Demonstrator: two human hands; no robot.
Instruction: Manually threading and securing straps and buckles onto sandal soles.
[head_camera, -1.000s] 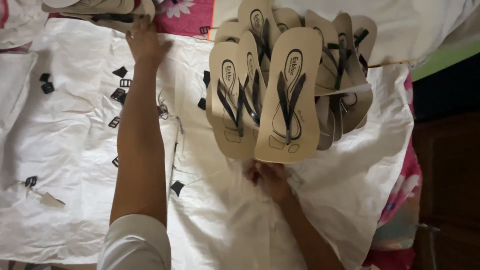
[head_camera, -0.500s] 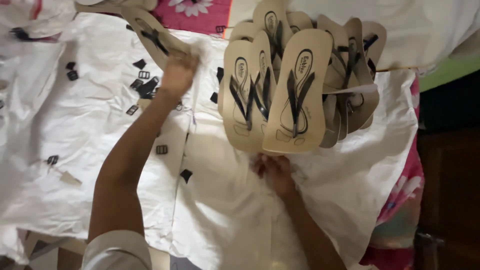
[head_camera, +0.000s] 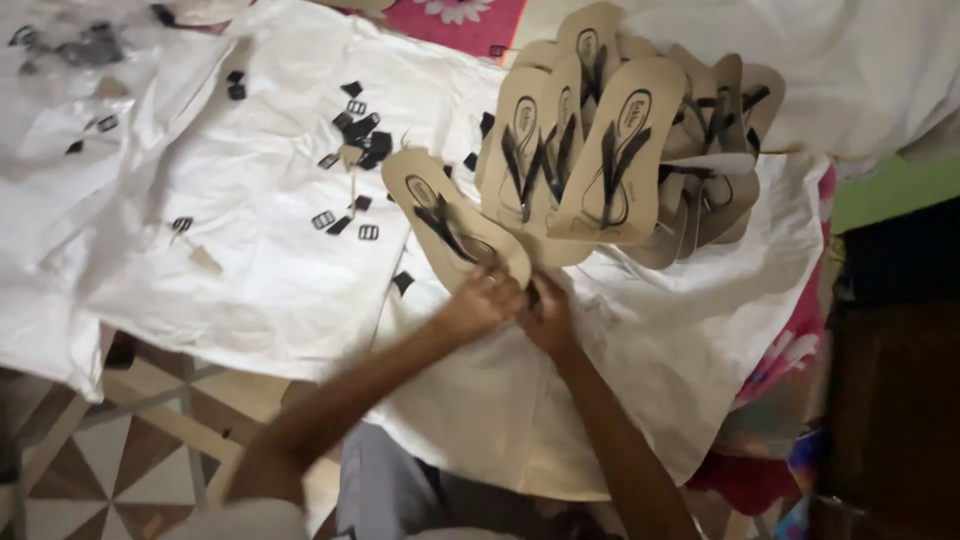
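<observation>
My left hand (head_camera: 478, 302) grips the heel end of a single tan sandal with black straps (head_camera: 445, 217), which lies tilted toward the upper left. My right hand (head_camera: 545, 315) clutches the heel ends of a fanned bunch of tan sandals (head_camera: 610, 150) that stand up like a bouquet. The two hands touch each other at the base of the bunch. All of it rests over a white woven sheet (head_camera: 250, 260).
Several small black buckles and strap pieces (head_camera: 355, 125) lie scattered on the sheet to the left. More white sheeting (head_camera: 880, 70) lies at the upper right, pink floral cloth (head_camera: 790, 350) at the right edge, and patterned floor tiles (head_camera: 90, 460) at the lower left.
My left hand reached to the far left, picked up one sandal and brought it back to the base of the bunch. The right hand kept the bunch in place.
</observation>
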